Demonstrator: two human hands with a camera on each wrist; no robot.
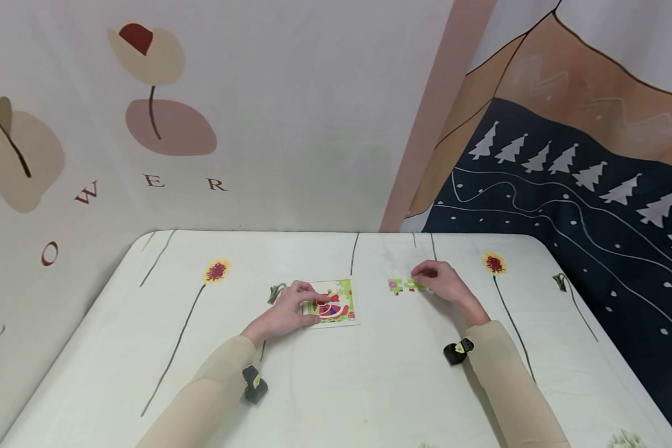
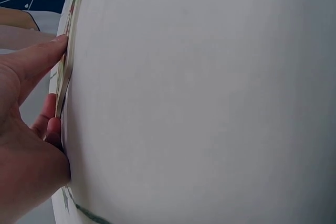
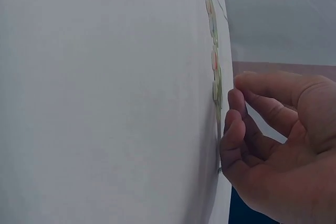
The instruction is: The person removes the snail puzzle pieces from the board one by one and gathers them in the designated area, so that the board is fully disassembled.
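Note:
A small square jigsaw puzzle in a pale frame (image 1: 344, 305) lies flat, with a red, white and blue figure on green. My left hand (image 1: 291, 308) rests on its left part, fingers extended over the picture and covering some of it. The left wrist view shows the board edge-on, with the hand (image 2: 31, 114) against it. To the right lie several loose jigsaw pieces (image 1: 395, 285), green with pink and red bits. My right hand (image 1: 443, 281) is over the right end of these pieces, its fingers loosely bent. In the right wrist view nothing shows between the fingertips (image 3: 237, 97).
A white cloth (image 1: 325, 379) printed with sunflowers covers the table. Pale printed fabric (image 1: 302, 124) hangs behind it, and a dark curtain with white trees (image 1: 537, 199) hangs at the right. A small black device (image 1: 254, 384) is strapped on each wrist.

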